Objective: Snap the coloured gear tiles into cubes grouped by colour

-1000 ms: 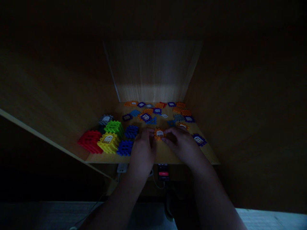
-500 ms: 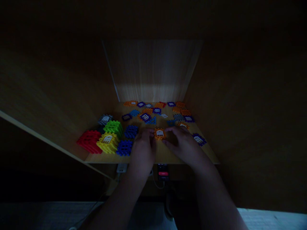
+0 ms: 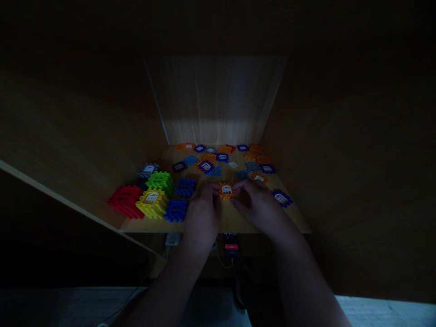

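– What is taking the centre here?

– An orange tile [image 3: 226, 190] with a white window insert is facing up between my two hands, over the front half of a wooden shelf [image 3: 235, 223]. Whether it is resting on the wood or hanging just above, I cannot tell.

– And the hands?

– My left hand [image 3: 203, 213] is pinching the tile's left edge, its thumb partly hidden; my right hand [image 3: 258, 203] is gripping the right edge between forefinger and thumb, with a gap behind the tips.

– Who is keeping them company?

– Two dark blue pieces, a rear one [image 3: 185, 187] and a front one [image 3: 175, 210], are lying just left of my left hand. Beyond them a yellow stack [image 3: 152, 204], a green stack [image 3: 159, 183] and a red stack [image 3: 125, 202] are crowding together, with a grey piece [image 3: 148, 170] showing behind. A purple tile [image 3: 281, 198] is lying right of my right hand.

– Farther out?

– Loose orange, purple and blue pieces are scattering colour toward the pale back panel [image 3: 218, 100]. Below the shelf's front edge, a phone [image 3: 231, 245] is glowing red beside a white cable [image 3: 222, 262].
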The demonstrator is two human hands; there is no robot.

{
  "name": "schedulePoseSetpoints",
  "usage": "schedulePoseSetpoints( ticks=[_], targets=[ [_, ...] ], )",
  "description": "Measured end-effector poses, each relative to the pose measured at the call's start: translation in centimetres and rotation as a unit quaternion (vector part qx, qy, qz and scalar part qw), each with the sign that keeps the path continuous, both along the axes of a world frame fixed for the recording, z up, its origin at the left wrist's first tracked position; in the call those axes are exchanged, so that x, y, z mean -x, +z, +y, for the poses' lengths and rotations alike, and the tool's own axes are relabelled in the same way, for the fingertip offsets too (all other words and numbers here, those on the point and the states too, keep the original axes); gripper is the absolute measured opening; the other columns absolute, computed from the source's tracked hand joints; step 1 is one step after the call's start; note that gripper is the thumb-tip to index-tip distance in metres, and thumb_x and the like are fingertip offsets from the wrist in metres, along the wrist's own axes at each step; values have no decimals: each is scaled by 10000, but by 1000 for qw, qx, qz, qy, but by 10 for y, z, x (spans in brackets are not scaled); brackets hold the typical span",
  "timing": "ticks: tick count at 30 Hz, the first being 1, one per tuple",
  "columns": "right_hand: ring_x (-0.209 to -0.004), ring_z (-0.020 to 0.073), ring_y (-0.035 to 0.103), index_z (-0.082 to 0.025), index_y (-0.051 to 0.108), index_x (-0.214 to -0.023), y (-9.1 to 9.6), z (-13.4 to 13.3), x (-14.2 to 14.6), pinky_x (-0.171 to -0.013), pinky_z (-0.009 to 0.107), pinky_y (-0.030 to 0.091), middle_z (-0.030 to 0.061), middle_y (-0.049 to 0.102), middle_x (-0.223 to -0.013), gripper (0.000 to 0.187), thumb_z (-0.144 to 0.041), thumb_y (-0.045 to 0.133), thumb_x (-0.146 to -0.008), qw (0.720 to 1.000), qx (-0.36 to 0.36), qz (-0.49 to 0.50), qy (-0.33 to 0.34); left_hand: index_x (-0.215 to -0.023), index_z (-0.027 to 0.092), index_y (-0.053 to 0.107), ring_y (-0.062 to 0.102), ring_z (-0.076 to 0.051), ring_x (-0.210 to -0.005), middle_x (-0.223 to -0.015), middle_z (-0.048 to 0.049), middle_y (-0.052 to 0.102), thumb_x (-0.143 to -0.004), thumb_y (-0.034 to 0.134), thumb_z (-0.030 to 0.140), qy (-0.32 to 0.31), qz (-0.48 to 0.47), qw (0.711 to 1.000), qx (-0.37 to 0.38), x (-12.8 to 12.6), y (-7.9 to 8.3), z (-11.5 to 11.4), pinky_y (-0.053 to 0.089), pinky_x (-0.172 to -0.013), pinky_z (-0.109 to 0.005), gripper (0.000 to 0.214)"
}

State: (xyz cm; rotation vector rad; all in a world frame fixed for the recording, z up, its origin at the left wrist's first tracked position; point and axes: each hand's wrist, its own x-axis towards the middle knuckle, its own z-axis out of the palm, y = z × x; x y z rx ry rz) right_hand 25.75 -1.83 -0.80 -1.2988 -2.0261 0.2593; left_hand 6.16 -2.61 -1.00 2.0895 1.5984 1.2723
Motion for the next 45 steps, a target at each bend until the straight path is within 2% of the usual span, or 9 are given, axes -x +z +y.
schedulePoseSetpoints(
  ticks=[6,9,14,19,22,26,30,36,45],
  targets=[
    [-1040,288,706,-267,676,-1109,1,-1,1,-925,449,541,61,769,-1096,182,-221,751,-950,1000,0,2,3,-1123,232,639,771,-272,-1013,-1043,-66,791,-930,624,16,-3,0,1000,3,1,0,0,618,-879,-408,290],
    [-1058,302,700,-267,682,-1095,7,-2,0,-941,459,531,71,776,-1107,86,-272,689,-1009,1000,-16,4,-10,-1129,232,641,770,-272,-1025,-1041,-65,789,-939,625,23,-5,-3,1000,6,1,1,-1,615,-902,-415,283],
    [-1065,356,679,-229,702,-1098,5,3,-17,-995,531,485,143,780,-1113,178,-245,528,-1063,982,-109,-26,-153,-1149,222,636,755,-281,-1062,-1070,-76,784,-925,630,12,-4,-5,1000,20,0,1,-1,606,-947,-436,306],
    [-1026,348,691,-180,709,-1108,-15,11,-31,-997,522,472,174,769,-1111,200,-191,532,-1017,965,-92,-64,-237,-1142,227,634,756,-276,-1037,-1077,-76,785,-931,625,21,2,-12,1000,24,0,-1,0,604,-915,-425,295],
    [-1096,351,692,-148,720,-1169,-19,12,-31,-1029,509,467,198,761,-1176,261,-136,545,-974,963,-57,-80,-251,-1148,227,635,758,-278,-1047,-1084,-76,785,-938,618,24,0,-10,1000,24,0,0,0,603,-926,-425,293],
    [-1169,336,681,-130,766,-1170,-14,12,-28,-1068,488,452,198,765,-1201,326,-103,495,-991,958,-21,-103,-269,-1149,218,644,757,-281,-1061,-1093,-82,790,-951,610,30,4,-5,999,38,0,2,-1,603,-939,-428,276],
    [-1146,346,679,-108,792,-1111,-10,12,-26,-1064,502,456,221,766,-1195,331,-189,477,-1050,950,-22,-119,-288,-1130,223,651,760,-270,-1033,-1062,-69,792,-959,611,32,6,-8,999,33,0,2,0,601,-941,-419,260],
    [-1161,360,675,-86,742,-1238,-14,12,-26,-1075,514,455,231,759,-1247,346,-232,492,-1048,948,-34,-122,-291,-1154,221,650,756,-276,-1020,-1065,-63,794,-943,642,28,4,-4,999,37,1,0,0,598,-934,-424,286],
    [-1129,360,675,-117,793,-1113,-11,13,-26,-1055,524,453,216,780,-1152,333,-246,491,-1064,942,-21,-144,-301,-1133,214,652,759,-289,-1060,-1073,-78,795,-938,619,17,3,-3,1000,21,0,1,-1,608,-934,-428,279]
  ],
)
